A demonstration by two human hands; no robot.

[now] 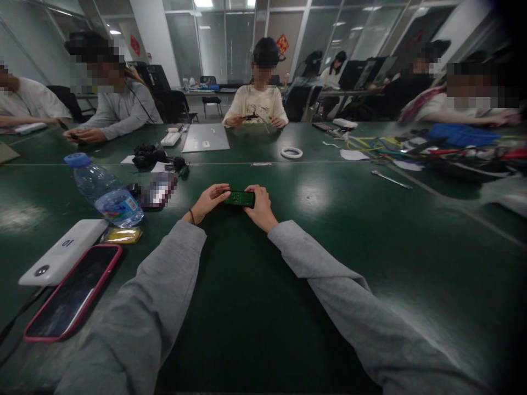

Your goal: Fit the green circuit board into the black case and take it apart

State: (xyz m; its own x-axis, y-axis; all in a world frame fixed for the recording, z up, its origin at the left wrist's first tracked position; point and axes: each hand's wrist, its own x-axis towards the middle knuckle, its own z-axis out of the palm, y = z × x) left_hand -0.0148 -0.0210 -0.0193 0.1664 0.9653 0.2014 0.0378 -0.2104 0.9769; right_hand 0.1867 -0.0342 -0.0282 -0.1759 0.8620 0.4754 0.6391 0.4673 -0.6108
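Note:
Over the middle of the green table, a small black-edged rectangle with a green, finely marked face (pixel 240 198) is held level between both hands. It looks like a circuit board, but its kind is not certain. My left hand (pixel 209 202) has its thumb against the left end, with the other fingers fairly straight behind it. Curled round the right end is my right hand (pixel 262 207). The far side of the rectangle and some fingertips are hidden.
To the left stand a water bottle (pixel 109 192), a white power bank (pixel 66 252), a red-edged phone (pixel 74 293) and a yellow packet (pixel 122 235). Ahead lies a tape roll (pixel 291 153). A wrench (pixel 391 179) and tangled cables (pixel 444 151) lie right. Several people sit around the table.

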